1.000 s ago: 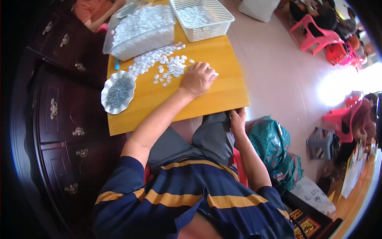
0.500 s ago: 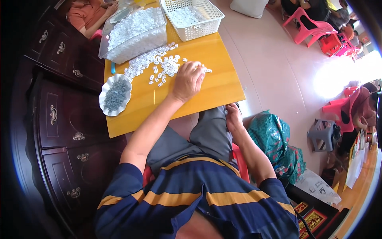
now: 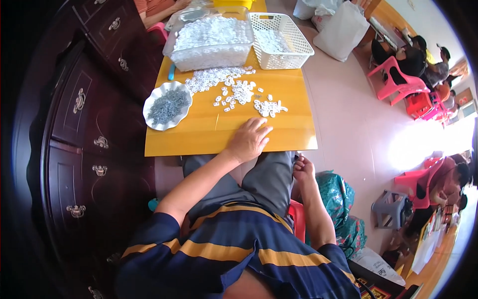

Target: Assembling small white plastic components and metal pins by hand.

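My left hand point(image 3: 250, 139) rests palm down near the front edge of the yellow table point(image 3: 199, 142). Its fingers are loosely bent and a little apart, with nothing visible in them. Just beyond the fingertips lies a small cluster of white two-holed plastic pieces point(image 3: 269, 108). A larger loose heap of the same pieces point(image 3: 242, 92) spreads farther left. My right hand point(image 3: 303, 169) is closed beside my knee, just off the table's front right corner. A small white plastic piece shows at its fingertips; the rest of its grip is hidden.
A scalloped white dish point(image 3: 148, 110) of thin grey metal parts stands at the table's left. Behind are a clear bin point(image 3: 211, 61) and a white perforated basket point(image 3: 284, 62), both holding white pieces. Dark cabinets point(image 3: 64, 119) line the left; a green bag point(image 3: 331, 197) sits right.
My left hand has drawn back from the white pieces toward the front edge, uncovering the small cluster. My right hand stays closed near the table corner. The view has shifted.
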Action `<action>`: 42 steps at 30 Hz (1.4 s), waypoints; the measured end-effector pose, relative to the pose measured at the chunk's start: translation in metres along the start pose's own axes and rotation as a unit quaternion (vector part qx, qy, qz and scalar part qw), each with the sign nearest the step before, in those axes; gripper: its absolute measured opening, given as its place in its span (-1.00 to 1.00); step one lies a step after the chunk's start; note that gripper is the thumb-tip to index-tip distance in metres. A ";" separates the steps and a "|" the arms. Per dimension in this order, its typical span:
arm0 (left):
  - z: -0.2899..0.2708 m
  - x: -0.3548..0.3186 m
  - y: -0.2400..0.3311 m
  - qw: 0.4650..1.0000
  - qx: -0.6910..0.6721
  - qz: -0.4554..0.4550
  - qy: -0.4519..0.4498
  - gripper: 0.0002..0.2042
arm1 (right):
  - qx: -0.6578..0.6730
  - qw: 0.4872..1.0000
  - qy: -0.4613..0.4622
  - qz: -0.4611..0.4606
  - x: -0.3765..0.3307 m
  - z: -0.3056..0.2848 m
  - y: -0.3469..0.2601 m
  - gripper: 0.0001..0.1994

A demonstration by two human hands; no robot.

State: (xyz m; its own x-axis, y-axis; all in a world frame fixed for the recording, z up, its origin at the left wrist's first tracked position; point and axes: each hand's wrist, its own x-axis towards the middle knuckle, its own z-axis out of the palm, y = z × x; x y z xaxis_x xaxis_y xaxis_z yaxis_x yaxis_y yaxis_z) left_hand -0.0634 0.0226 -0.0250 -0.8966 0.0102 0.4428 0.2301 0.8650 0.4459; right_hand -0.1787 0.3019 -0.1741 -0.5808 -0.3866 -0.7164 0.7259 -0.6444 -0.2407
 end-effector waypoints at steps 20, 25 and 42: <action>-0.010 -0.007 -0.017 0.987 0.119 -0.108 -0.007 -0.35 | -0.542 0.685 -0.150 -0.464 -0.055 0.216 0.033 -0.77; -0.017 -0.011 -0.015 0.986 0.107 -0.129 0.001 -0.35 | -0.644 0.406 -0.171 -0.625 -0.041 0.232 0.074 -0.74; -0.014 -0.014 -0.023 0.987 0.081 -0.117 0.081 -0.41 | -0.702 0.299 -0.245 -0.598 -0.028 0.225 0.097 -0.69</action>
State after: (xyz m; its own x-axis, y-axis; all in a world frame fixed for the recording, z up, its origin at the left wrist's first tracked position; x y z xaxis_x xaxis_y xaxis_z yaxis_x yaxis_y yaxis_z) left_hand -0.0506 -0.0049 -0.0307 -0.8429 -0.2673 0.4670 -0.0509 0.9036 0.4254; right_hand -0.1750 0.1023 -0.0301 -0.4695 -0.7051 0.5314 -0.8695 0.2646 -0.4172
